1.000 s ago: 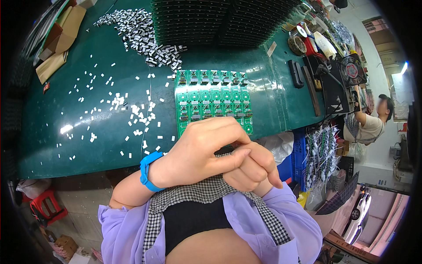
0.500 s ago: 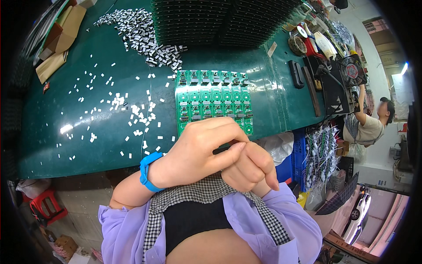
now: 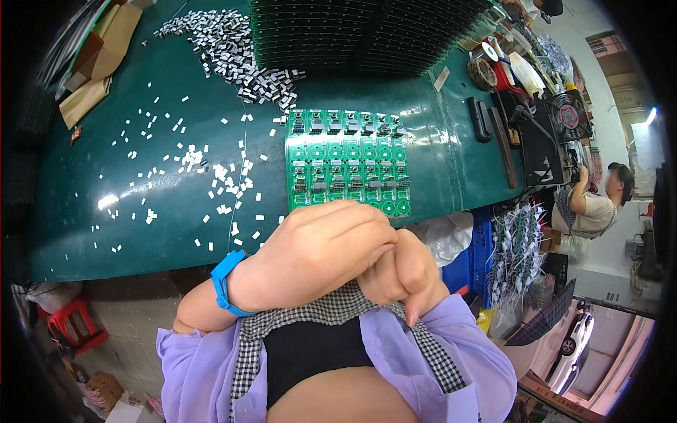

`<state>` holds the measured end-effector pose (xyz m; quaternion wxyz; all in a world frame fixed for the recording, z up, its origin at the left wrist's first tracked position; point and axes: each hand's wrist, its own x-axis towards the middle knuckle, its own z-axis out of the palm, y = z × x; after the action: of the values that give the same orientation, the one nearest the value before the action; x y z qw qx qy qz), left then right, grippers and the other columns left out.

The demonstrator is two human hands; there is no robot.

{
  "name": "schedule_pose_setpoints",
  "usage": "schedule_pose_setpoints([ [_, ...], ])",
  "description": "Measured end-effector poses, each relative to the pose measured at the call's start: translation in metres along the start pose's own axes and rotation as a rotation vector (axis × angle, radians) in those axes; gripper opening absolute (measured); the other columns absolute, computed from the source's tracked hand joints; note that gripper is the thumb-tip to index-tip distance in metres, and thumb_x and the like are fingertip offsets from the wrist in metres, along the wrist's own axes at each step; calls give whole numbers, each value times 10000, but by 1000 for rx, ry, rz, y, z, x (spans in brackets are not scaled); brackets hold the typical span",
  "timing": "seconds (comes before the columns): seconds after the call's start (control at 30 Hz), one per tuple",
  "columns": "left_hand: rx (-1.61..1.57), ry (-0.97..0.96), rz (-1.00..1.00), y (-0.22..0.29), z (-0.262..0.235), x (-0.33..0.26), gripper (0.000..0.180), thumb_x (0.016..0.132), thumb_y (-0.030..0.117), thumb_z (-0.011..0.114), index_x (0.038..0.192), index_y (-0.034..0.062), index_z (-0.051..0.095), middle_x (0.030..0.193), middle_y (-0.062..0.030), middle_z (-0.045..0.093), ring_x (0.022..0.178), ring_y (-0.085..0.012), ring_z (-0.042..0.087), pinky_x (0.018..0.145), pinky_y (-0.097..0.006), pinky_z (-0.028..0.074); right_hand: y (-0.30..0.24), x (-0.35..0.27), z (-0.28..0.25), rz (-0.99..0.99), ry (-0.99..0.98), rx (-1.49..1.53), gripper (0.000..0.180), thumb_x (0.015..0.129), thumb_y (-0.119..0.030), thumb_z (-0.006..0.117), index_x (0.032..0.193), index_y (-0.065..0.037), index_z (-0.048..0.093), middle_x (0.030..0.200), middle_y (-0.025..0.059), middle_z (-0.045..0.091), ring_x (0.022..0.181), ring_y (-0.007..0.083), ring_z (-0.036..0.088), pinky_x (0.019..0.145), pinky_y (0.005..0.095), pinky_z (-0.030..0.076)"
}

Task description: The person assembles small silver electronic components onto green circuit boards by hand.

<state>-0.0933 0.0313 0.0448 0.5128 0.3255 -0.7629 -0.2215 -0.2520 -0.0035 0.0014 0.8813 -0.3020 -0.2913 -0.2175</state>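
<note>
A dark green worktop [image 3: 441,166] is filling most of the view. At its far side a large block of upright circuit boards [image 3: 310,35] is standing in close rows, and a heap of small white-and-black blocks [image 3: 271,84] is lying just to its left. Nearer, a flat green circuit-board panel [image 3: 348,151] is lying straight ahead of the person's hands, its component rows running left to right. A hand is hiding part of its near edge, so which side is longer is not showing. The left hand [image 3: 314,247], wearing a blue wristband [image 3: 220,282], is sitting nearer the panel; the right hand [image 3: 398,271] is curling lower and to the right. The hands are touching at the fingers; whether they are holding anything is impossible to tell. Loose white pieces [image 3: 223,209] are dotting the left side.
</note>
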Motion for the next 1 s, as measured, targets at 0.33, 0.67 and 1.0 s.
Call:
schedule_pose_setpoints([
  [0.33,169,-104,53,9,-5,0,256,651,58,678,888,-28,632,856,-124,629,731,-253,644,609,-321,531,-2,-4,2,70,78,-136,575,706,132,716,500,-121,241,455,-5,296,370,140,283,384,307,174],
  [0.67,240,-95,136,11,-6,-2,293,654,95,649,915,-37,634,855,-134,629,744,-258,650,615,-327,537,-6,-1,4,128,86,-265,577,726,107,724,506,-119,241,468,-6,284,389,146,271,400,314,166],
  [1.0,93,-86,83,5,-5,-4,240,678,43,707,896,-26,632,833,-122,631,715,-250,644,599,-324,531,-6,-2,1,142,-32,-338,575,755,82,718,515,-117,235,475,-6,288,396,155,288,406,318,177],
])
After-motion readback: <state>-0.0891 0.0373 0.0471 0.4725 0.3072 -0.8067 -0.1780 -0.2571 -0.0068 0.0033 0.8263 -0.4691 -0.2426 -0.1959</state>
